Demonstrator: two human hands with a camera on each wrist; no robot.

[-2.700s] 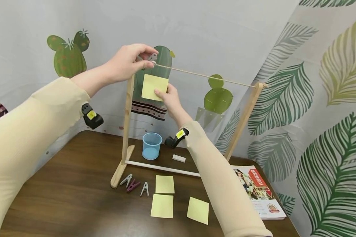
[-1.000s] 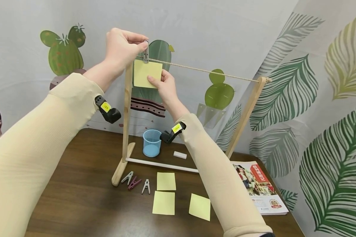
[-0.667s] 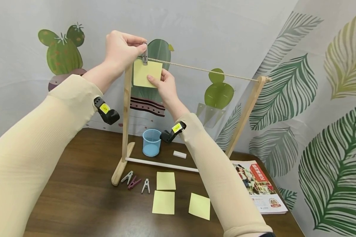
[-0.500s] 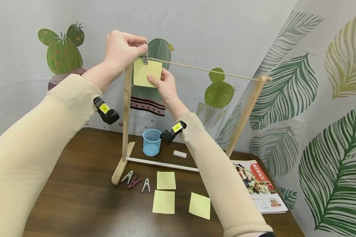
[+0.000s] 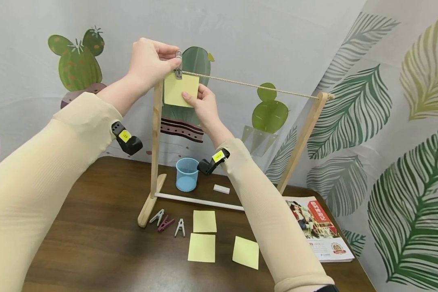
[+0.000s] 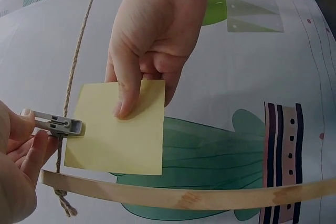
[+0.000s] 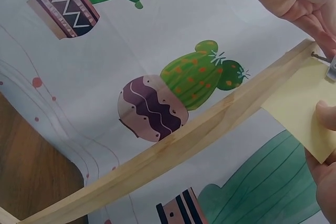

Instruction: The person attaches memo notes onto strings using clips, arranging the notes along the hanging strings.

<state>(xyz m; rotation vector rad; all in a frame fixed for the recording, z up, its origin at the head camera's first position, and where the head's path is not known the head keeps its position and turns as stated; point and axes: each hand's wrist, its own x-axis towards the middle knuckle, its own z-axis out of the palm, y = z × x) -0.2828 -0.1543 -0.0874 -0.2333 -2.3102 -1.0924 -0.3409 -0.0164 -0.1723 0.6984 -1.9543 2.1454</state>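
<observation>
My left hand pinches a grey clothespin at the left end of the rope. In the left wrist view the clothespin sits across the rope, its tip over the edge of a yellow sticky note. My right hand holds that yellow sticky note by its lower right part, thumb in front and fingers behind. The note hangs just under the rope beside the wooden frame's left post. In the right wrist view the clothespin is partly cut off.
On the table lie several clothespins, one of them purple, and three yellow notes, one at the right. A blue mesh cup and a white block stand behind the frame's white bar. A magazine lies at right.
Since the earliest frame, the note has been raised to the rope and the clothespin turned downward onto its top edge. Over the last half second both hands stay nearly still.
</observation>
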